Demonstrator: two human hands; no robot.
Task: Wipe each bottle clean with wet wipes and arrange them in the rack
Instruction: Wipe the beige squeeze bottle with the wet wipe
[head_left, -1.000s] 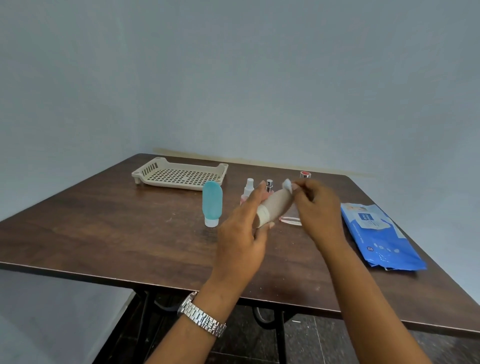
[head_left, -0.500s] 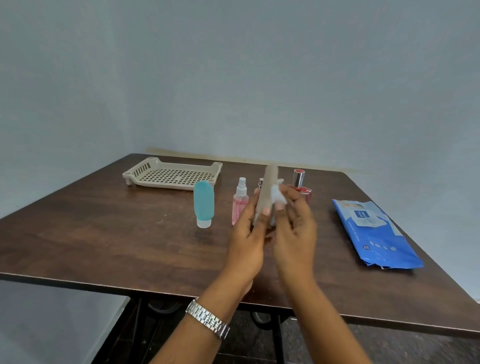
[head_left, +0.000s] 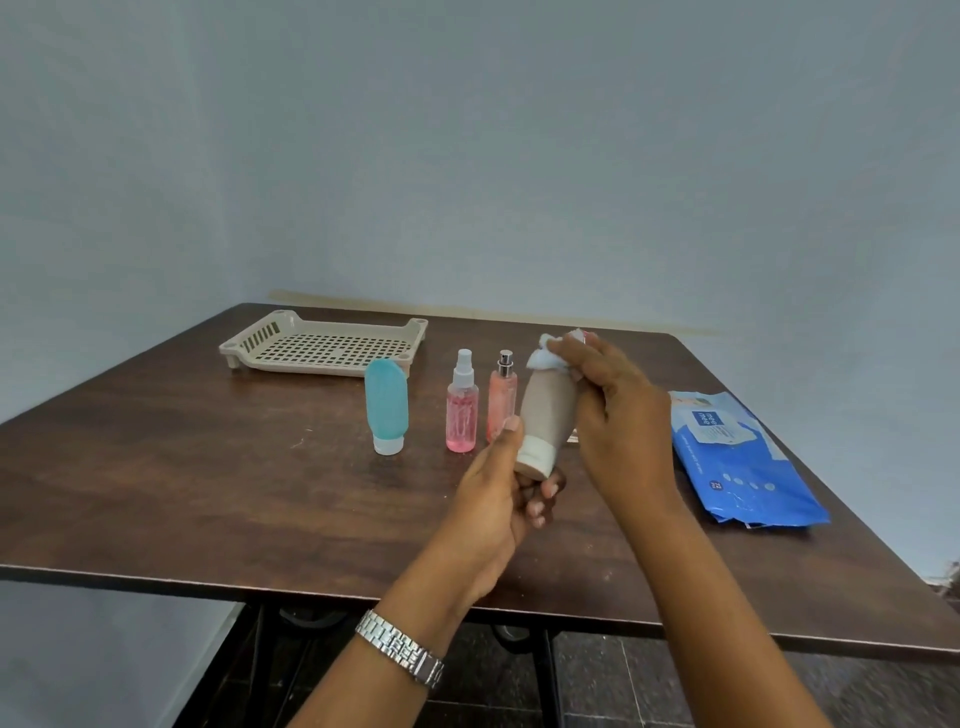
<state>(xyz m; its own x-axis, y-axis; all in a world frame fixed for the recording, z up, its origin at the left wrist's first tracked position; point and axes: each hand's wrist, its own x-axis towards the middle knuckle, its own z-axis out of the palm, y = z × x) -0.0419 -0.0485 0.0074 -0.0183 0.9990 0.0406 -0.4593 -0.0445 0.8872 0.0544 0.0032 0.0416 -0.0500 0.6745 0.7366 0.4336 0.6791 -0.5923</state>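
My left hand (head_left: 498, 491) grips a beige squeeze bottle (head_left: 546, 415) by its white cap, cap end down, above the table. My right hand (head_left: 615, 415) presses a white wet wipe (head_left: 544, 357) against the bottle's upper end. A teal squeeze bottle (head_left: 386, 405) stands on its cap to the left. Two pink spray bottles (head_left: 462, 404) (head_left: 501, 397) stand upright beside it. The beige perforated rack (head_left: 322, 344) sits at the back left with nothing in it. A further bottle behind my right hand is almost hidden.
A blue pack of wet wipes (head_left: 737, 460) lies flat at the right. The dark wooden table (head_left: 182, 467) ends at a front edge just below my wrists. A grey wall rises behind it.
The beige bottle has been turned from nearly upright to slightly tilted. My right hand has slid the wipe up to its top end. The view has shifted a little.
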